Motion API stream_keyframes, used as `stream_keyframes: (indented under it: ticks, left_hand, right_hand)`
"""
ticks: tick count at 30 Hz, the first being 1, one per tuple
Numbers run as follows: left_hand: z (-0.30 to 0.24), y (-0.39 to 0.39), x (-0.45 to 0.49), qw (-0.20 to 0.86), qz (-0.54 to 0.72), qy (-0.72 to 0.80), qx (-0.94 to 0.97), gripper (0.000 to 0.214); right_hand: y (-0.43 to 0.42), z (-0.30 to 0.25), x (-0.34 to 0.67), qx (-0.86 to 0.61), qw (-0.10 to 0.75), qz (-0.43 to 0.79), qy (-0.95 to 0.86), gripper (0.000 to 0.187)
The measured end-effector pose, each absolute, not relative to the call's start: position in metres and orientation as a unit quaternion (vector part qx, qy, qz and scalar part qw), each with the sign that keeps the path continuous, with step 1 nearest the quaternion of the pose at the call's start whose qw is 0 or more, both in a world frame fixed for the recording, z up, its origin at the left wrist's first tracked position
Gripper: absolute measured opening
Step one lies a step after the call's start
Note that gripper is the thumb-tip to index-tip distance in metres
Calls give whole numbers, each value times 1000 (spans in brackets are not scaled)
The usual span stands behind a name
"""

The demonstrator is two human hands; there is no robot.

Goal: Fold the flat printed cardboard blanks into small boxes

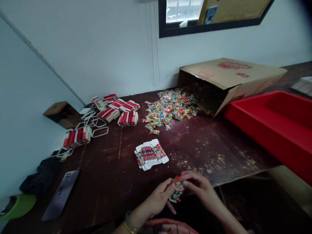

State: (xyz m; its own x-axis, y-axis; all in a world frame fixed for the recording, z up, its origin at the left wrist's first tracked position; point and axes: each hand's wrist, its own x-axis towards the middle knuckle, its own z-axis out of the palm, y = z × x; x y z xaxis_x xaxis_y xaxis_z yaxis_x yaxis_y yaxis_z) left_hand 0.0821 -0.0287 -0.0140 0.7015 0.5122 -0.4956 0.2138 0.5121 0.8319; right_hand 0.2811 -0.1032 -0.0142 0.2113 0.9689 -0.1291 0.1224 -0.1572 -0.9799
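Between my hands, just over the table's front edge, is a small printed carton (177, 189) with colourful candy artwork and a red end. My left hand (157, 199) has its thumb and fingers closed round the carton's left side. At the upper right of the carton, the fingers of my right hand (198, 187) pinch its red end. The picture is a little blurred there, so whether the carton's end is folded in cannot be made out. Ahead of my hands lies a fanned stack of flat printed cartons (149, 154) with white flaps.
Wrapped candies (170, 109) spill from a tipped cardboard box (234, 74) at the back. A red tray (268, 126) stands on the right. Bundled cartons (128, 118) and white bands (99, 131) lie back left. A phone (60, 195) rests on the dark table (102, 175).
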Motion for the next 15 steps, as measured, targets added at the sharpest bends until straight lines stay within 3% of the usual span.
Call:
stream_keyframes:
  ticks: [2, 4, 6, 8, 10, 13, 15]
  left_hand:
    - [-8, -9, 75, 692, 119, 371, 608, 35]
    - [-10, 16, 59, 525, 209, 433, 702, 28]
    - [-23, 40, 43, 344, 270, 480, 761, 28]
    - [-42, 57, 34, 242, 257, 491, 797, 35]
    - [-60, 63, 34, 197, 211, 492, 822, 44]
    - [-73, 60, 43, 179, 179, 484, 838, 48]
    - [-70, 56, 46, 200, 189, 480, 833, 45]
  right_hand:
    - [-133, 0, 327, -665, 431, 424, -439, 30]
    - [-158, 9, 366, -697, 349, 431, -454, 31]
    - [-165, 9, 384, -715, 276, 412, -493, 30]
    - [-149, -1, 375, -711, 254, 360, -548, 28]
    - [-111, -19, 346, -675, 284, 310, -607, 33]
    - [-38, -47, 299, -578, 331, 276, -693, 66]
    - [0, -61, 282, -556, 355, 248, -709, 48]
